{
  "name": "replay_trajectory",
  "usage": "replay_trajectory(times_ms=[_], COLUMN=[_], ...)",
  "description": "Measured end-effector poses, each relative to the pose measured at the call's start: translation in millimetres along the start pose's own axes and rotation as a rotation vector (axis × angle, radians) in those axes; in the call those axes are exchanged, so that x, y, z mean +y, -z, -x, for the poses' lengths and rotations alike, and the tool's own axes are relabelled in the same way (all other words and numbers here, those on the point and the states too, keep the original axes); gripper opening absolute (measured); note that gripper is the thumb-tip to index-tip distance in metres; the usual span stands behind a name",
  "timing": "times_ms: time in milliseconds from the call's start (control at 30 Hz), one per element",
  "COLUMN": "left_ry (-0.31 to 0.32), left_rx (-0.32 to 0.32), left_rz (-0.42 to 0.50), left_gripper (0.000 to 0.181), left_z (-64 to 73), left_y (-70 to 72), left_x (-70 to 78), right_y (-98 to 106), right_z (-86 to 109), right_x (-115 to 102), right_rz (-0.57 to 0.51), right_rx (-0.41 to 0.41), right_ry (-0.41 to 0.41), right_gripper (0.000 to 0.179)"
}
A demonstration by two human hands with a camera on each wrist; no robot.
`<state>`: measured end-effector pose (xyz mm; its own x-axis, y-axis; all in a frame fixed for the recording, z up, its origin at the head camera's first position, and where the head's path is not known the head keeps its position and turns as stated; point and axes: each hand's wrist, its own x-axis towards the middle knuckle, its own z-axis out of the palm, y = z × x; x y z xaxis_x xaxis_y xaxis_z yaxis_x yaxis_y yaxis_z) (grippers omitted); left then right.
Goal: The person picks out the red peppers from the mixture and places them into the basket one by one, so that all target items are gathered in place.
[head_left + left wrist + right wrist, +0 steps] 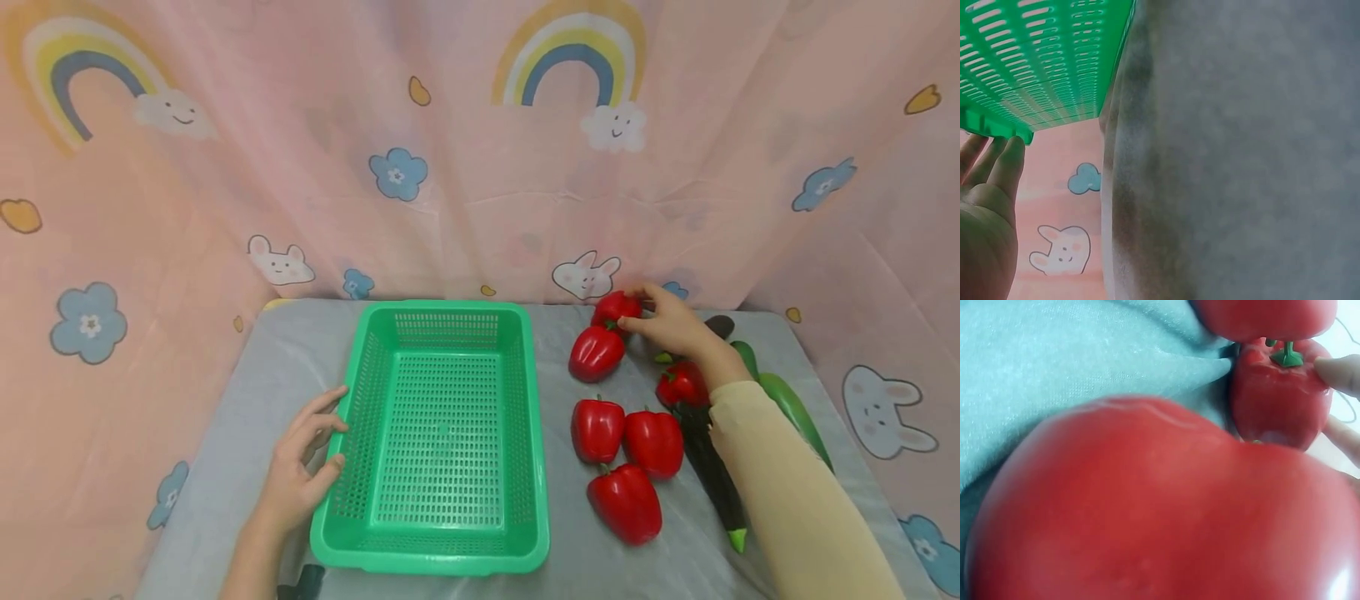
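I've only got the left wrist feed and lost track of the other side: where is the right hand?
Observer: The right hand has its thumb and fingers on the farthest red pepper, right of the basket.
Operator: Is that pepper on its own?
Observer: No, a second red pepper lies just on its near side.
Operator: Anything beside the right sleeve?
Observer: Yes, a dark eggplant with a light green tip.
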<state>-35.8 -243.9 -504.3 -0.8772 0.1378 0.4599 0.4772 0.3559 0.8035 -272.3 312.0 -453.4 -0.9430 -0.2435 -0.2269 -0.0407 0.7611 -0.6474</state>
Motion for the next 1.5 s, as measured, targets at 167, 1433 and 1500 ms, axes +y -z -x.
replay_trajectory(times_ms=[167, 1433, 1500], left_ry=[0.006, -0.069, -0.07], left_rx=[-0.011, 0.049, 0.05], left_rz=[-0.007, 0.138, 0.132], left_gripper=[0.041, 0.038, 0.039], left_z=[-1.3, -1.3, -1.2], left_y=[-1.5, -6.8, -7.0], left_x=[-1.1, -0.2, -1.3], right_y=[3, -4, -5], right_z=[3.8, 22.1, 22.5], right_x=[0, -105, -112], right_rz=[0.017, 0.08, 0.087], right_rx=[0.029, 0.159, 0.157], right_ry=[0.014, 0.406, 0.433], right_gripper=[0.072, 0.063, 0.062])
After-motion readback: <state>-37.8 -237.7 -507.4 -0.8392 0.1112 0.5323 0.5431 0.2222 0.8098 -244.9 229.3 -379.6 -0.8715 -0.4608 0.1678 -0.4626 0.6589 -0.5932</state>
